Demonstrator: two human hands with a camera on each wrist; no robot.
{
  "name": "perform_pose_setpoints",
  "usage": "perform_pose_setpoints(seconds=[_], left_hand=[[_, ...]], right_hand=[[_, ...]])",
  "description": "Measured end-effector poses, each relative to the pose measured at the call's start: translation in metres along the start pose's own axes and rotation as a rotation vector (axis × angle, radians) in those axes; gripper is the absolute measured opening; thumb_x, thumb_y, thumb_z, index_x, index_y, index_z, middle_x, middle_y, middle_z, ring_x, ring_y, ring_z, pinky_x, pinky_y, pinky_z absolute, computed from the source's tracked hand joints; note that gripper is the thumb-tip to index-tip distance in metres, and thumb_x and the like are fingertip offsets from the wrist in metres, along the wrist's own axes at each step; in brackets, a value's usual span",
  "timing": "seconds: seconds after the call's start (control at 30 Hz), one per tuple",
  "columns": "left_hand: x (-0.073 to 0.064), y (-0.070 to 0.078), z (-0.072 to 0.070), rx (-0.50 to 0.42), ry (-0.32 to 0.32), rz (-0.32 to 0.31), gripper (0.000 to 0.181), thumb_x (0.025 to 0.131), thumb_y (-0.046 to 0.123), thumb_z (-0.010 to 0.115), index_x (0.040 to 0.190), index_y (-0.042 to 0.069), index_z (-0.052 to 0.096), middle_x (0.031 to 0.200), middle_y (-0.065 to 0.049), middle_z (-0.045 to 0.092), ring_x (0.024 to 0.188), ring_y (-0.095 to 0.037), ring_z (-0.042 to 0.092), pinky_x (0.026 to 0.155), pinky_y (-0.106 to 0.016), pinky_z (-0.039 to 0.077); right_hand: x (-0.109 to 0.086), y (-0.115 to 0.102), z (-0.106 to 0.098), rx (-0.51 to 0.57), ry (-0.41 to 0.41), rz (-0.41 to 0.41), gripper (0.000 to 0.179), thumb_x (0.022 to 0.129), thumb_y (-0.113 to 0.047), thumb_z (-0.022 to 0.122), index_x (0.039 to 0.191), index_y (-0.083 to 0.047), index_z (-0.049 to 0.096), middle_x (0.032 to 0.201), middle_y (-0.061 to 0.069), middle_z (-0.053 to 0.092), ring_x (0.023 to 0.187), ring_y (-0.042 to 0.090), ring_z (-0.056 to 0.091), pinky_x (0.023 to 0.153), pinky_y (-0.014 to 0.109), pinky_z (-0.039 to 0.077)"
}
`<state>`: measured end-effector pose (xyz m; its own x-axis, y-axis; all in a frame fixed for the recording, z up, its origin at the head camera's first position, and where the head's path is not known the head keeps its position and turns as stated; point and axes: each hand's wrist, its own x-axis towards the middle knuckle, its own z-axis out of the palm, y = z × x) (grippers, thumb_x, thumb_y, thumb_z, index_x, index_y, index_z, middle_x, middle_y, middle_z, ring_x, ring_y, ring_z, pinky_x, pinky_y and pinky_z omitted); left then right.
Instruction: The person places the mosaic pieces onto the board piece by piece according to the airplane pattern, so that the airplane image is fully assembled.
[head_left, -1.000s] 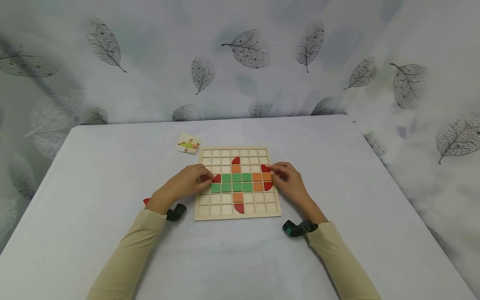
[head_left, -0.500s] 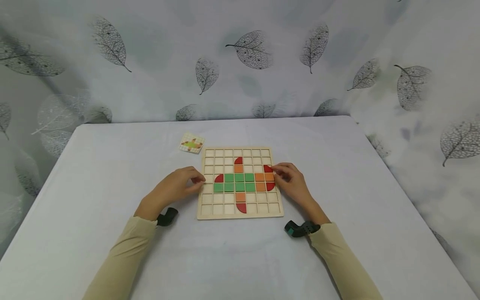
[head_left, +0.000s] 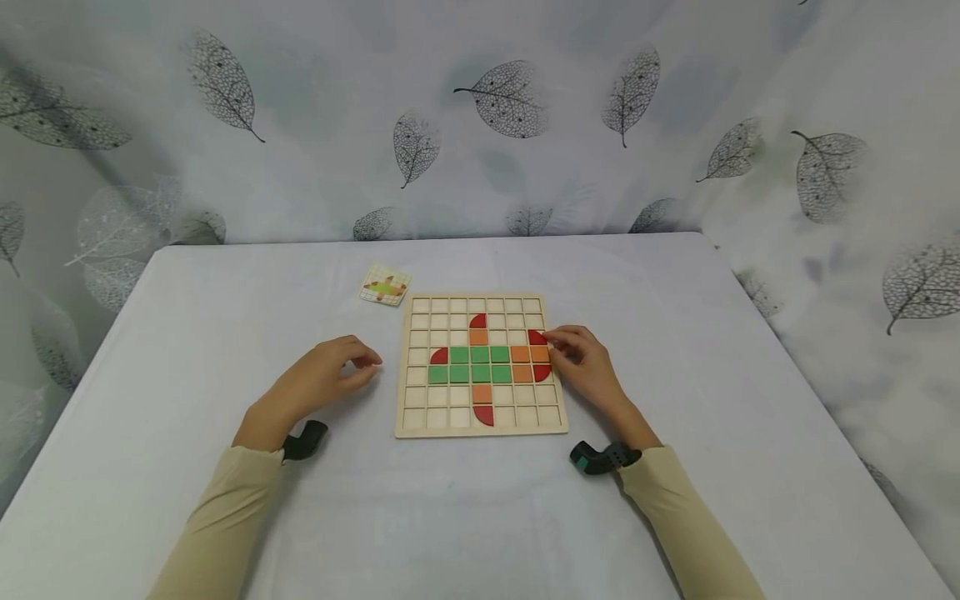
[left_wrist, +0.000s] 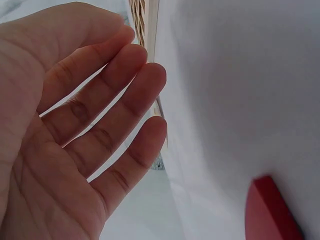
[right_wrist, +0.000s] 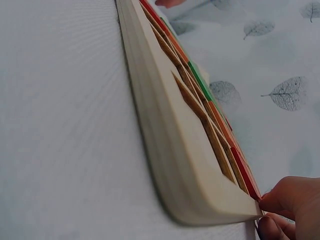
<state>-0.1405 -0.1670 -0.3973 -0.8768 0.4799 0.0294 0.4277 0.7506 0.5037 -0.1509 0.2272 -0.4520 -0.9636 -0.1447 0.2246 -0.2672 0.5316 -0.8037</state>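
A square wooden grid board [head_left: 420,421] lies on the table with green and orange square tiles and red quarter-round tiles set in its cells. My right hand [head_left: 588,371] pinches the board's right edge beside a red quarter-round tile [head_left: 536,337]. In the right wrist view the thumb [right_wrist: 282,192] is over the edge and a finger below it. Left of the board, my left hand [head_left: 318,379] is held with loosely bent fingers and nothing in them. A loose red piece [left_wrist: 270,212] lies on the cloth below it in the left wrist view, hidden in the head view.
A small pattern card [head_left: 385,285] with a similar coloured figure lies behind the board's far left corner. White cloth [head_left: 465,508] covers the table. Behind it hangs a curtain [head_left: 322,125] with leaf prints.
My left hand has let go of the red quarter-round tile at the figure's left end and drawn back left, off the board. The right hand has stayed at the board's right edge.
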Motion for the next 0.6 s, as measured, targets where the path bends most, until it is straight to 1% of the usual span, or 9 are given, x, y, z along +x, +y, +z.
perform_pose_setpoints(seconds=[0.13, 0.27, 0.47, 0.6], left_hand=[[-0.007, -0.007, -0.002, -0.005, 0.024, 0.003, 0.014, 0.090, 0.009, 0.067, 0.103, 0.005, 0.072, 0.098, -0.002, 0.066, 0.093, -0.021, 0.062, 0.085, -0.042, 0.051], [-0.014, -0.013, -0.006, -0.037, 0.030, -0.006, 0.015, 0.090, 0.008, 0.066, 0.104, 0.004, 0.071, 0.101, -0.004, 0.065, 0.095, -0.023, 0.061, 0.085, -0.044, 0.050], [-0.023, -0.020, -0.013, -0.074, 0.010, -0.044, 0.017, 0.091, 0.014, 0.068, 0.105, 0.006, 0.071, 0.103, -0.005, 0.064, 0.095, -0.024, 0.058, 0.085, -0.046, 0.050], [-0.029, -0.023, -0.021, -0.113, -0.028, -0.067, 0.025, 0.087, 0.020, 0.074, 0.108, 0.006, 0.070, 0.105, -0.006, 0.064, 0.096, -0.023, 0.057, 0.084, -0.044, 0.049]], right_hand=[[0.000, 0.000, 0.000, 0.004, -0.002, 0.000, 0.027, 0.091, 0.002, 0.062, 0.118, 0.006, 0.066, 0.121, 0.019, 0.057, 0.098, 0.025, 0.056, 0.078, 0.011, 0.044], [0.000, 0.000, 0.000, 0.004, 0.000, 0.000, 0.027, 0.091, 0.002, 0.062, 0.117, 0.006, 0.066, 0.121, 0.019, 0.057, 0.097, 0.025, 0.056, 0.078, 0.011, 0.043], [0.000, -0.001, 0.000, -0.001, -0.002, 0.002, 0.027, 0.091, 0.001, 0.062, 0.117, 0.005, 0.066, 0.121, 0.019, 0.057, 0.098, 0.026, 0.056, 0.078, 0.011, 0.043], [0.000, -0.001, 0.000, 0.000, -0.003, 0.006, 0.027, 0.091, 0.001, 0.062, 0.118, 0.005, 0.066, 0.122, 0.019, 0.057, 0.098, 0.026, 0.056, 0.079, 0.012, 0.043]])
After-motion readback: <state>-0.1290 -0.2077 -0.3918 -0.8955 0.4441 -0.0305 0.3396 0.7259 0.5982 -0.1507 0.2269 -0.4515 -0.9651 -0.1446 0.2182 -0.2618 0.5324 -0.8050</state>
